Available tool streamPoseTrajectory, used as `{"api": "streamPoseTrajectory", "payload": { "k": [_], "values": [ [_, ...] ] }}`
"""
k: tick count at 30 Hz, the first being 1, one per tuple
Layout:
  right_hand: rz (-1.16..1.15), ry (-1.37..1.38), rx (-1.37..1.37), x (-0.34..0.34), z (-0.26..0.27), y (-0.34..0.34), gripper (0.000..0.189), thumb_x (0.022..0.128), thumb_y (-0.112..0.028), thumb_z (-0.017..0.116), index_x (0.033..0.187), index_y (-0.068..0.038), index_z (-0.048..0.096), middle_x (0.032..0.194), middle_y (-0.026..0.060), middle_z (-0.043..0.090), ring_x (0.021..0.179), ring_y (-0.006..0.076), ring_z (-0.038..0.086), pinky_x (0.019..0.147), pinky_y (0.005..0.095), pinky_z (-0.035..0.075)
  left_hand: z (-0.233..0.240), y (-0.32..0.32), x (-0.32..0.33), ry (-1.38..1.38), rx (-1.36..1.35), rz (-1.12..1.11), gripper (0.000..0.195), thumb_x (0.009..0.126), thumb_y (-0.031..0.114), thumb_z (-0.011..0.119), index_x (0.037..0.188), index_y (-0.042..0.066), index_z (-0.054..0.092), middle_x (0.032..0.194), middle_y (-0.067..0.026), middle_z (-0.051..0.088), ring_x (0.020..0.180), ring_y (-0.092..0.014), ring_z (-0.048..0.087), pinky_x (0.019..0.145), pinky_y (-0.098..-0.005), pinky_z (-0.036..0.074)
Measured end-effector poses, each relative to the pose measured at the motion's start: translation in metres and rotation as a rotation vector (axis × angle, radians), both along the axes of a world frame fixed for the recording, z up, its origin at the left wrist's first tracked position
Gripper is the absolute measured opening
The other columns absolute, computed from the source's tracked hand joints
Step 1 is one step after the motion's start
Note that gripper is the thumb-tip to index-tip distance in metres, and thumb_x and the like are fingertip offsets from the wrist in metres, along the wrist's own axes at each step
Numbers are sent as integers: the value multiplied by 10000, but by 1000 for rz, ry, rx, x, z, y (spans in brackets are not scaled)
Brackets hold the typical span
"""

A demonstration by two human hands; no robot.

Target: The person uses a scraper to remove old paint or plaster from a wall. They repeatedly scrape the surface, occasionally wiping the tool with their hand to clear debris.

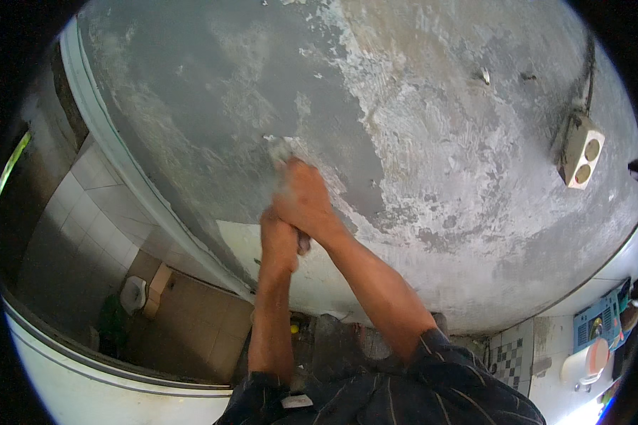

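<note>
Before me stands a wall (436,159) with grey paint, partly stripped to a rough, whitish and mottled surface. My right hand (304,196) is closed around a hand scraper (280,151), whose blurred blade end meets the wall at a ragged edge of paint. Just below, my left hand (278,239) also grips the tool, close against the right one. Most of the handle is hidden by the fingers; a dark end seems to poke out beside the left hand. A pale cream patch (239,241) of wall shows left of my wrists.
To the left, a pale green door frame (119,159) borders a tiled room with a squat toilet (133,294). A double wall socket (584,154) juts out at right. Lower right, a white lidded container (585,366) and a blue box (598,321) stand on a tiled surface.
</note>
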State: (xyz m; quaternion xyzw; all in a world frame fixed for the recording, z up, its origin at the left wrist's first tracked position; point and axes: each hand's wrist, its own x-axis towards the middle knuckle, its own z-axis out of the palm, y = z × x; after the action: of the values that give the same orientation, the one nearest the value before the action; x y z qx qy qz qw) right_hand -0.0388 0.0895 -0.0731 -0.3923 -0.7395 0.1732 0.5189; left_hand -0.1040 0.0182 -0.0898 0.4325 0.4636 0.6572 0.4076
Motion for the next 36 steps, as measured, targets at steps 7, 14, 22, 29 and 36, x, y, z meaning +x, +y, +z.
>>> {"api": "streamPoseTrajectory", "payload": {
  "k": [7,14,22,29,36],
  "values": [
    [-36,-146,195,-7,-42,4,227,871,-129,579,972,65,638,865,330,675,800,505,689,741,574,558,-39,-5,-5,119,-132,17,337,1016,249,524,781,19,598,546,-24,489,404,-126,436,363,-322,290],
    [107,263,-399,85,-115,-59,377,1100,-315,464,996,24,591,820,154,704,739,256,686,688,406,533,-117,-45,71,90,-83,-57,467,1126,385,372,1125,-20,603,678,-46,570,515,-121,521,446,-309,394],
    [138,390,-520,127,-124,-67,401,1118,-366,442,1030,3,571,809,101,688,725,163,634,679,335,526,-157,-30,111,-168,62,-211,443,1132,369,377,1171,-20,584,761,-30,585,600,-99,548,509,-287,443],
    [-48,264,-488,128,-142,-69,386,1109,-280,453,1030,62,615,761,153,719,687,219,696,651,377,547,-192,-28,122,-156,-84,-252,470,1134,403,366,1137,-1,608,701,-21,566,503,-91,506,433,-279,397],
    [-98,152,-421,134,-150,-66,366,1096,-246,480,944,57,619,716,155,708,649,248,712,620,394,554,-195,-30,131,19,-113,-193,433,1124,360,402,1193,-14,609,822,-44,617,632,-111,576,522,-284,449]
  ]
}}
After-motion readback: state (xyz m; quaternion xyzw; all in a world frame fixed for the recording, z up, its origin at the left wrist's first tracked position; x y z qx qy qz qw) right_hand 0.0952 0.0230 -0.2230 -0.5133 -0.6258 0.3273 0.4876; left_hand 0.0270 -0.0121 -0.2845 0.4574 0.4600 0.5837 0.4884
